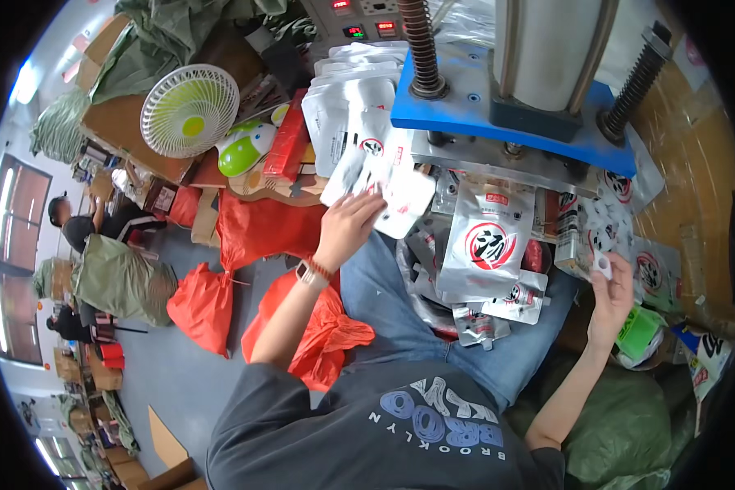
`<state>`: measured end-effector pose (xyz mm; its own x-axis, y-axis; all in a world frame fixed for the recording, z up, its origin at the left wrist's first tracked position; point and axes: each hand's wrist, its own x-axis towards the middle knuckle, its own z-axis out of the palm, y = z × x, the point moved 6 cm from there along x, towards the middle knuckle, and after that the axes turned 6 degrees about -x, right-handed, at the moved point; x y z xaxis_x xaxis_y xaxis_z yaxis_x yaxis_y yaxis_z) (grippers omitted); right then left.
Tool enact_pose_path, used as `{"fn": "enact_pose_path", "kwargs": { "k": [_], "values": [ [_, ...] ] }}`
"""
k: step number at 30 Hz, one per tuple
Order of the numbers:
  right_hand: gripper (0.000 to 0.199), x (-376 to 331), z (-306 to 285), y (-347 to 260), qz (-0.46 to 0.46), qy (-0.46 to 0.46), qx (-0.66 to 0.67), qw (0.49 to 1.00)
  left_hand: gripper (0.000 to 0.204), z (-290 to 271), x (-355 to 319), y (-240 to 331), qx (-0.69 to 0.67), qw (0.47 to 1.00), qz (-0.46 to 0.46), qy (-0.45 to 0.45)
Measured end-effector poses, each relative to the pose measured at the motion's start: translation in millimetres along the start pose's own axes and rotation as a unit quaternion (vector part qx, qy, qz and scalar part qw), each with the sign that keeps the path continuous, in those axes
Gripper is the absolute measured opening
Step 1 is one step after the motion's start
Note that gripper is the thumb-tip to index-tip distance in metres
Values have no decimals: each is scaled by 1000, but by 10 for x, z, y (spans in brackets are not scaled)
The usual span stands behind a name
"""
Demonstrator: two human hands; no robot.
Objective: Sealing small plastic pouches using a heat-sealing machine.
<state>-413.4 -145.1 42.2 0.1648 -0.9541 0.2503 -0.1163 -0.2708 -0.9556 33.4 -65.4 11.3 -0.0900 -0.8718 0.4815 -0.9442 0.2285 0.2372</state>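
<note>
My left hand (353, 227) has its fingers closed on the edge of a silver-white pouch (408, 200), with more pouches overlapping beside it. A stack of such silver pouches (335, 110) lies just beyond. On the right, my right hand (614, 296) pinches a small white piece with a round hole (602, 265), perhaps a plastic spout. Between the hands, a silver pouch with a red ring and black brush character (490, 237) hangs below the press (510, 122), which has a blue plate. More pouches (518, 300) lie beneath it, over my lap.
A white-and-green fan (189, 111) and a red box (287, 139) stand at the far left. Orange-red bags (202, 309) lie on the floor. Beside the press are spring posts (639, 82) and cardboard (686, 147). A green sack (608, 416) sits near my right arm.
</note>
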Motion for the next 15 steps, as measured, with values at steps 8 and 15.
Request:
{"fn": "enact_pose_path", "kwargs": {
  "k": [8,15],
  "values": [
    [34,-274,1033,-1572,-331,-6,-311,891,38,-820,84,1140,-119,986,-17,114],
    [36,-471,1114,-1781,-404,-116,-235,876,27,-1044,218,1758,-268,954,131,-21]
  ]
}}
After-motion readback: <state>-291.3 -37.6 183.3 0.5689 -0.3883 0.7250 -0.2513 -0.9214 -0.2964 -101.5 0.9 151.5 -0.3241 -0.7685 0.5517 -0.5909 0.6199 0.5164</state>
